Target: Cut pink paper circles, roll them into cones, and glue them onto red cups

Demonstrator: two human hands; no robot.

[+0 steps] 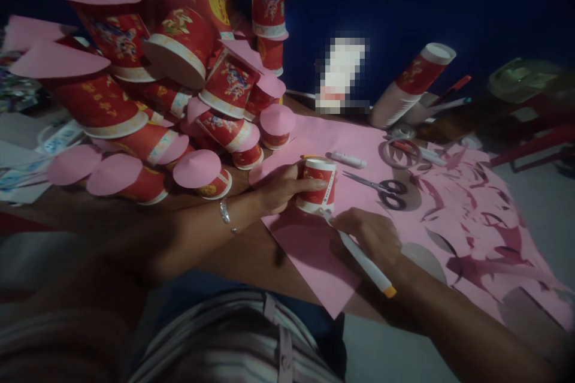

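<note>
The left hand (282, 189) reaches forward, its grip around a cup (317, 196) above pink paper (309, 251); the right hand (372, 233) clasps a slanted pen (366, 262) near its lower edge. The cup is red and white-rimmed, with a white strip.

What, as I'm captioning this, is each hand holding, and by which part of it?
The left hand holds a red cup around its side wall; the right hand holds a white pen near the end by the cup.
</note>
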